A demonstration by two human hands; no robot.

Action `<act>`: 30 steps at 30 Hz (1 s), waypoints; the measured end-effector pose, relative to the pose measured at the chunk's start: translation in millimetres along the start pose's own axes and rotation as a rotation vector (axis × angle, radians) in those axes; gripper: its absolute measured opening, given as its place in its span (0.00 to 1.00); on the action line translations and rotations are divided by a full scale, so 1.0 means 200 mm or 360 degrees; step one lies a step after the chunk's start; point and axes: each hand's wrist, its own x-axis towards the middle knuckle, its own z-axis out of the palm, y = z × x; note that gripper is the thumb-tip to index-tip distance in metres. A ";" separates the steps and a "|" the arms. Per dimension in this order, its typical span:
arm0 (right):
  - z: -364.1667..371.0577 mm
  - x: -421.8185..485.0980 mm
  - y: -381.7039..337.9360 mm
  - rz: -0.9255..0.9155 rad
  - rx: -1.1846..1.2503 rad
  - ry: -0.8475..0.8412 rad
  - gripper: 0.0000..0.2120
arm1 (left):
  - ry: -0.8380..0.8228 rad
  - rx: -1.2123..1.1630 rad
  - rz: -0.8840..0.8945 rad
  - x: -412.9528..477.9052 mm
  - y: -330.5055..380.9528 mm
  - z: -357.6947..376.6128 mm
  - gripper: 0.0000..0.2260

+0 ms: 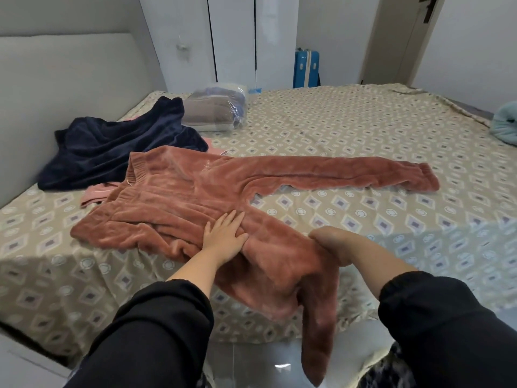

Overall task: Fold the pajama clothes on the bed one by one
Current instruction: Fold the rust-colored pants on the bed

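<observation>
A: What lies under the waistband end of the rust-brown fleece pajama trousers (195,191)?
B: A pale pink garment (96,193). Only a strip shows. The rest is buried beneath the trousers and the navy fleece garment (112,147) just behind them, so I cannot tell what kind it is.
A: And the right hand (333,242)?
B: It grips the near trouser leg, fingertips tucked under the cloth, out of sight.
A: Far right of the trousers?
B: A pale teal bundle (506,124), cut off by the picture's edge.
A: Behind them?
B: A clear plastic bag (218,110) of folded cloth, contents unclear, and a blue suitcase (306,70) whose lower part the bed (363,121) hides.
</observation>
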 end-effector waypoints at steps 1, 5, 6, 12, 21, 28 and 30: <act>-0.01 -0.01 0.02 -0.0023 -0.0057 -0.0012 0.10 | 0.0008 -0.0013 -0.0008 0.00 0.00 0.00 0.28; -0.04 -0.06 0.01 -0.0308 -0.0208 0.0156 0.09 | 0.0061 -0.0076 -0.0062 0.01 0.03 -0.02 0.31; -0.04 -0.07 -0.01 -0.0423 -0.0206 0.0246 0.11 | 0.0081 -0.0079 -0.0076 0.01 0.05 -0.02 0.32; -0.03 -0.04 -0.04 -0.0927 -0.0449 0.0720 0.17 | 0.0381 -0.0658 -0.0181 0.07 0.14 -0.05 0.28; -0.12 -0.04 -0.06 -0.0992 -0.0379 0.0689 0.13 | 0.0330 -0.0468 0.0568 0.14 0.36 -0.03 0.12; -0.23 -0.03 0.06 -0.0648 -0.0993 0.0352 0.10 | 0.0635 -0.0549 0.0634 0.19 0.39 -0.08 0.07; -0.29 -0.05 0.09 -0.0514 -0.1011 0.0297 0.11 | 0.0708 -0.0528 0.0607 0.19 0.41 -0.06 0.10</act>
